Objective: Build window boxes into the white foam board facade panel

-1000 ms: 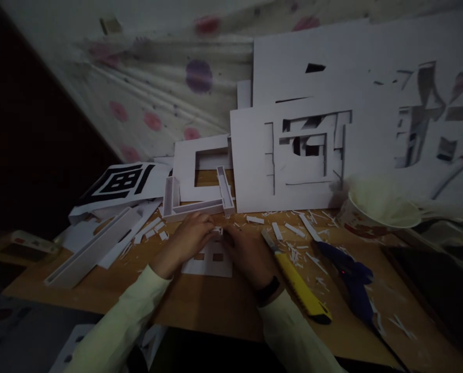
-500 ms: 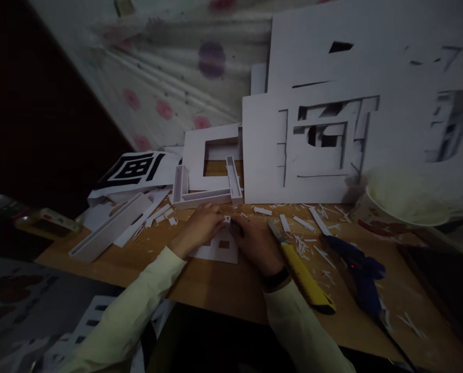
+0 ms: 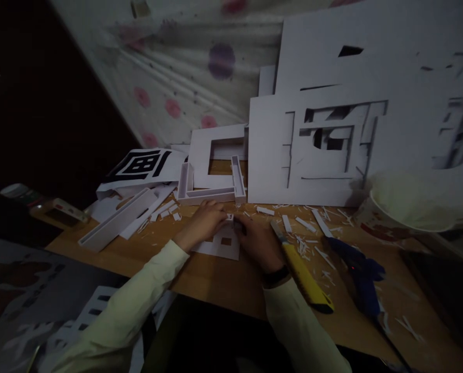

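A flat white board piece (image 3: 218, 249) with small square cut-outs lies on the wooden table, partly under my hands. My left hand (image 3: 205, 223) is closed, its fingertips pressed at the piece's far edge. Opposite it, my right hand (image 3: 257, 244) is closed too, its fingers bent against the right side of that edge. Between the fingertips shows a small white strip (image 3: 229, 217); how it joins the flat piece is hidden. Right of my right hand rests a yellow utility knife (image 3: 305, 277), its blade pointing away.
A blue glue gun (image 3: 361, 274) with a cord lies right of the knife, among white scraps (image 3: 303, 246). White box-like letter parts (image 3: 211, 195) stand behind my hands. Cut white boards (image 3: 268, 150) lean at the back. A paper tub (image 3: 382, 220) stands right, bottles (image 3: 56, 212) left.
The view has shifted slightly, so the scene sits a little further right. Both hands stay at the white board piece with hardly any change in their grip.
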Demonstrator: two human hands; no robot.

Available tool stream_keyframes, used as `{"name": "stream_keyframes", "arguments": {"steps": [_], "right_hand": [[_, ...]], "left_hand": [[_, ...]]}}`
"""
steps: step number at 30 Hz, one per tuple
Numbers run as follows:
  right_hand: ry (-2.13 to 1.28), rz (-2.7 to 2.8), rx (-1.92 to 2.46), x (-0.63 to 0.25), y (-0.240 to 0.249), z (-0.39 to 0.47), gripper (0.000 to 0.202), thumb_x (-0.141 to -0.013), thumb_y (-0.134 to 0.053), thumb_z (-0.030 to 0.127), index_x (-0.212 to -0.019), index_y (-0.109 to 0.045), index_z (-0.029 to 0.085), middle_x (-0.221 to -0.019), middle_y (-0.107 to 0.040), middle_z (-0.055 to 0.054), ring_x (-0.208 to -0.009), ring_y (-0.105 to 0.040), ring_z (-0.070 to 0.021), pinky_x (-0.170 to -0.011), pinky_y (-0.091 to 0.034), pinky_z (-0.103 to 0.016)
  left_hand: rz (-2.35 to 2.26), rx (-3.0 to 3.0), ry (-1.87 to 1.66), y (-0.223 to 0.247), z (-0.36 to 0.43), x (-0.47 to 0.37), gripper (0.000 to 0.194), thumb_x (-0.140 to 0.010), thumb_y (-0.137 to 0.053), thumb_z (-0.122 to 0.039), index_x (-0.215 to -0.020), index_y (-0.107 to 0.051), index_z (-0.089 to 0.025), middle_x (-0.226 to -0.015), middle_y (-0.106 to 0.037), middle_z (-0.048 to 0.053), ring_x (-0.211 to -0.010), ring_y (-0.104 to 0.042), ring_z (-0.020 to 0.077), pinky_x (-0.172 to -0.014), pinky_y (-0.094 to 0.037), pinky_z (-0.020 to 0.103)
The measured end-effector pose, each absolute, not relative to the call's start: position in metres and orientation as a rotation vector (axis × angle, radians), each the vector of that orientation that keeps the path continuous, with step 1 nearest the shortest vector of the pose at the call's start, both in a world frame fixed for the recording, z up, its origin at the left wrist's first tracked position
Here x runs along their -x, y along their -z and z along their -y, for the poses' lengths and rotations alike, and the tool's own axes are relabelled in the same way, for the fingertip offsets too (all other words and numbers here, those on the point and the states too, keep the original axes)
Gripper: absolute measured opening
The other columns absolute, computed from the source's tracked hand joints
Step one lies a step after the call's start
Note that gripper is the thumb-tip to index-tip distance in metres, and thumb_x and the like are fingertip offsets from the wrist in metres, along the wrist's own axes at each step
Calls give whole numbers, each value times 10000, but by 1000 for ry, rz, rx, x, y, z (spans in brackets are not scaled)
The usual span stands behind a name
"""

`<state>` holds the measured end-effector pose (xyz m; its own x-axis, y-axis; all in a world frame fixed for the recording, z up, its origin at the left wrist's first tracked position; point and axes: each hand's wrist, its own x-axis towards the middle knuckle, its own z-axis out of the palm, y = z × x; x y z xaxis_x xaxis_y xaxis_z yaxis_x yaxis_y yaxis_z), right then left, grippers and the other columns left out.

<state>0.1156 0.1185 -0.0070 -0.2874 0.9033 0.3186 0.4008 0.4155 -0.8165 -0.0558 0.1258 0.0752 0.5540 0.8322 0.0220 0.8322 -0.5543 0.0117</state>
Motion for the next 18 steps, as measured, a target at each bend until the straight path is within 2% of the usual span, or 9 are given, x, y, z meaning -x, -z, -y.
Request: {"name": "stream_keyframes", "arguments": {"steps": [9,18], "right_hand": [[-756,1907,1162,-117,5,-119,443,-811,-558,22,-1188,-678,223,-1188,-737,-76,-1085,-683,-229,-970,-517,-386],[-768,1940,1194,-117,-2,-116,426,-836,-526,27,-1194,-664,211,-1201,-731,-71,-1094,-672,-217,-963,-508,-354]], "left_hand": [[1472,2722,-11,-76,-127,53,215,-963,-562,-286,-892,-741,-192,-1009,-706,74,-1029,-594,242,-949,-420,401],[1509,2733,-107,-81,-128,52,241,-974,-531,-289,-948,-745,-181,-1072,-712,96,-1060,-615,261,-969,-423,422]]}}
